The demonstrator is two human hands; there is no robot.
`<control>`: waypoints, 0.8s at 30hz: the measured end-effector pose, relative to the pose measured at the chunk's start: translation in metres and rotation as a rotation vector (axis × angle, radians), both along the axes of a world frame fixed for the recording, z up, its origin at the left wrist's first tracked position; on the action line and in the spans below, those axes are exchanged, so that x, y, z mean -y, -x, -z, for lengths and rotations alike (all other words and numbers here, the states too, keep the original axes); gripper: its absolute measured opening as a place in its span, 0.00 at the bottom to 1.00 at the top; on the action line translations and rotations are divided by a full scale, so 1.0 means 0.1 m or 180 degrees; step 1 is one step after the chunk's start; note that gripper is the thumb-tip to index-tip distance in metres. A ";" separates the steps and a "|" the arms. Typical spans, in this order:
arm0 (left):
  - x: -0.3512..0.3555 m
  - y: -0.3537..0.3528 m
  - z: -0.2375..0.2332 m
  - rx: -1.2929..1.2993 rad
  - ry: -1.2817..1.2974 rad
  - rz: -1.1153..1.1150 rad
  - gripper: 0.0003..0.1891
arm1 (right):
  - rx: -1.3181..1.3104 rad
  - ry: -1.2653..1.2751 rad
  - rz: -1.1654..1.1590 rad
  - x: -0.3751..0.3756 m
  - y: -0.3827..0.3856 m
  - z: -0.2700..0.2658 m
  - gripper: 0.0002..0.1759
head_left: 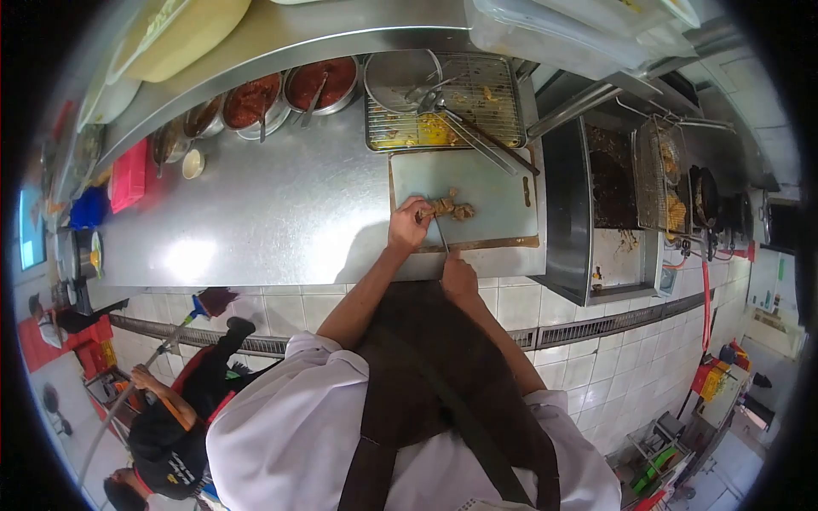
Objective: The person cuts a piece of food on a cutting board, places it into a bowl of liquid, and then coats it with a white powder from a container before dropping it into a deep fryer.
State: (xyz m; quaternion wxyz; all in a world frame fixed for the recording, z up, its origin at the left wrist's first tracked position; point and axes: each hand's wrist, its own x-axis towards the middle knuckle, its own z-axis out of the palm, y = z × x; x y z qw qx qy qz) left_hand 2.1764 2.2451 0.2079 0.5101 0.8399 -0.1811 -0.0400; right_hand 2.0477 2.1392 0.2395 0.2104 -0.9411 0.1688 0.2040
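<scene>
On a pale cutting board (pixel 490 183) lies brown cooked meat (pixel 462 210), partly in pieces. My left hand (pixel 409 223) is closed on the left end of the meat, fingers curled over it. In my right hand (pixel 460 277), near the board's front edge, is a knife (pixel 442 237); its thin blade points away from me and reaches the meat beside my left fingertips. The knife's handle is mostly hidden inside my fist.
Behind the board, a wire rack tray (pixel 503 111) bears a strainer (pixel 400 81) and tongs (pixel 481 140). Pots of red sauce (pixel 322 85) line the counter's back. A fryer with a wire basket (pixel 660 175) stands right. At lower left, a person (pixel 175 426) holds a long-handled broom (pixel 175 336).
</scene>
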 end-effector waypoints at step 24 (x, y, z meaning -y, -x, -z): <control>-0.16 0.00 0.00 -0.0081 0.0582 0.0069 0.09 | 0.0325 -0.0281 0.0020 -0.05 -0.03 -0.32 0.18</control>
